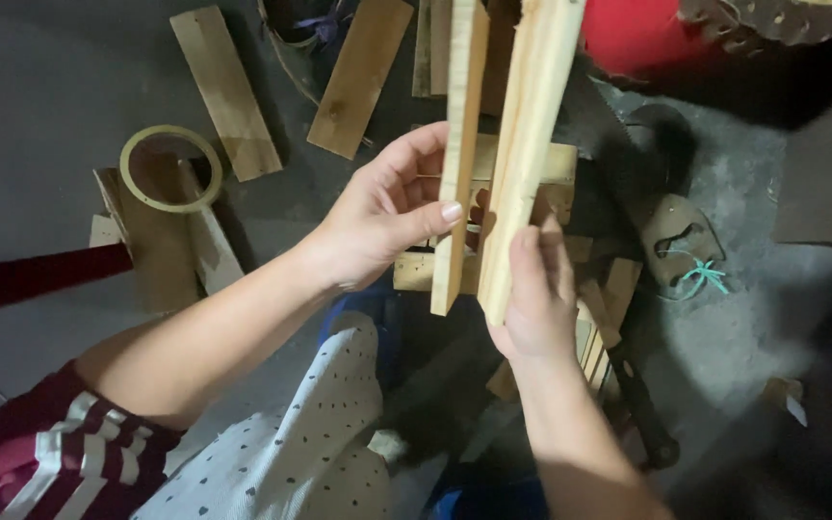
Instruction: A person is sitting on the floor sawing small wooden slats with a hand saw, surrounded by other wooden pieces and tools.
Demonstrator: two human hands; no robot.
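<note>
Left hand: the left hand (382, 212) is clasped round the narrow wooden strip (458, 154), thumb across its front face, fingers curled behind.
Right hand: the right hand (536, 294) grips the lower end of the wider wooden slat (530, 144), fingers laid flat along its face.
Narrow strip, axis: long axis runs nearly straight up the view, the top end leaving the upper edge, the cut lower end pointing down toward the person's lap.
Wider slat, axis: also lengthwise up the view, leaning slightly to the right at the top; its lower end sits in the right palm.
Relation: the two pieces stand side by side, close at the bottom, a thin gap between them higher up.
Position: both are held in the air above a small wooden frame (532, 193) on the grey floor (40, 106).
Around: loose planks (225, 91), a roll of tape (170, 169), a sandal (681, 241), a red container (637, 34).
</note>
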